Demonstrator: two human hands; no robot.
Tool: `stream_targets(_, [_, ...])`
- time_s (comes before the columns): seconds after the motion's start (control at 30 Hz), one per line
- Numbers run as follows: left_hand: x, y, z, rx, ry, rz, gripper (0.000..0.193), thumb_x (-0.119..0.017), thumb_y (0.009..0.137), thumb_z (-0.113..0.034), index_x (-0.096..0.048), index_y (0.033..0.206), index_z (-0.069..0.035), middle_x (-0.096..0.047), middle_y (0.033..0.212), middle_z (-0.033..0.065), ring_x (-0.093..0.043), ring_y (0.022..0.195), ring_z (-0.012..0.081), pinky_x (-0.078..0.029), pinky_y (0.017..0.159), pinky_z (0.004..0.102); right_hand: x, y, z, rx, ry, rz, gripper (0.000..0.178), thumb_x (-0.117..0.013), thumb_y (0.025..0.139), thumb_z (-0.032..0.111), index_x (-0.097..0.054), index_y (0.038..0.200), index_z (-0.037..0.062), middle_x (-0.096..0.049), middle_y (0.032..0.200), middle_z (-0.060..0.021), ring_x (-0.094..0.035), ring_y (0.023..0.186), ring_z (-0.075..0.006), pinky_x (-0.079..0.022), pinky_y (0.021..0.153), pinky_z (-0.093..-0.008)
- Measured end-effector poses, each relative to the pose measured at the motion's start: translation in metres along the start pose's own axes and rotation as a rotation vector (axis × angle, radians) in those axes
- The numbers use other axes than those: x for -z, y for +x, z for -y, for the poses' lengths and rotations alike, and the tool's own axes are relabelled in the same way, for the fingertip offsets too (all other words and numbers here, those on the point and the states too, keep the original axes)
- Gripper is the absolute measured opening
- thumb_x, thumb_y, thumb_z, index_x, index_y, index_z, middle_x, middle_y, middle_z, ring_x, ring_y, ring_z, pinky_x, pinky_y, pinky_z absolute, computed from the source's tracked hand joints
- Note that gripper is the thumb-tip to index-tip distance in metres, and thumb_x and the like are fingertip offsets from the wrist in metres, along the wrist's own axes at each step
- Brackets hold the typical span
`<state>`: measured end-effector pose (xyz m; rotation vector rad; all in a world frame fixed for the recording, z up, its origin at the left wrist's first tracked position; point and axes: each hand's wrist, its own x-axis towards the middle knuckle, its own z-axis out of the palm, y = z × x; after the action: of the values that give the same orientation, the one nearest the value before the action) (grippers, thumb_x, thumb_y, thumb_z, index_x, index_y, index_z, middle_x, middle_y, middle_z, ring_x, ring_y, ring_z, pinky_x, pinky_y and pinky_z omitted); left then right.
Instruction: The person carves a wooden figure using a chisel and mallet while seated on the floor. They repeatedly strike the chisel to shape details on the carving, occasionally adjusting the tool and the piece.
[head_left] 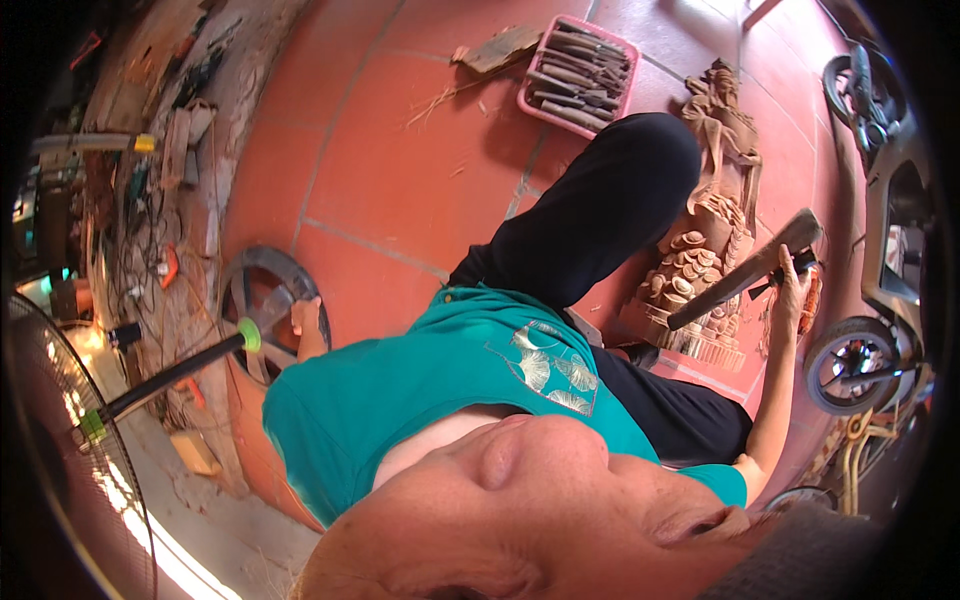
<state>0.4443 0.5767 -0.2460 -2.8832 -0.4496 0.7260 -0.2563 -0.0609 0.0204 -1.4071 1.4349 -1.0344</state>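
Observation:
A carved wooden statue (715,190) lies on the tiles at my right, with figures and clustered rounded shapes cut into it. Over its lower end, my right hand (790,290) grips a long, dark, flat paddle-like piece (745,272), widest at its far right end. Whether that piece is wood or metal, I cannot tell. Small black and orange parts show around this hand, their kind unclear. On my left, my left hand (306,318) is at the rim of a round dark fan base (262,290); its fingers are partly hidden.
A pink basket (526,95) of carving tools (580,75) stands ahead, beside a flat wood scrap (497,50). A standing fan (75,450) rises on the left near cluttered cables and wood. A motorbike (895,215) stands at the right. My bent knee (655,150) is beside the statue.

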Motion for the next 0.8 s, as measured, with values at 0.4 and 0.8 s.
stream_targets(0.4, [-0.02, 0.039, -0.02, -0.085, -0.038, -0.023, 0.055, -0.077, 0.085, -0.042, -0.069, 0.123, -0.003, -0.071, 0.117, 0.0203, -0.069, 0.106, 0.0361, -0.053, 0.088, 0.0532, 0.003, 0.002, -0.009, -0.041, -0.024, -0.009, 0.036, -0.084, 0.083, 0.029, -0.062, 0.108, 0.0137, -0.063, 0.082, 0.0043, -0.06, 0.064, -0.0066, -0.046, 0.051, -0.0224])
stream_targets(0.8, [-0.002, 0.028, -0.045, -0.206, -0.02, 0.02, 0.043, -0.075, 0.083, -0.041, -0.068, 0.106, -0.006, -0.064, 0.106, 0.0168, -0.062, 0.093, 0.03, -0.051, 0.075, 0.0486, 0.004, 0.002, -0.005, -0.017, 0.029, 0.004, 0.044, -0.083, 0.083, 0.027, -0.061, 0.117, 0.0103, -0.062, 0.081, 0.0035, -0.057, 0.06, -0.0065, -0.046, 0.048, -0.0219])
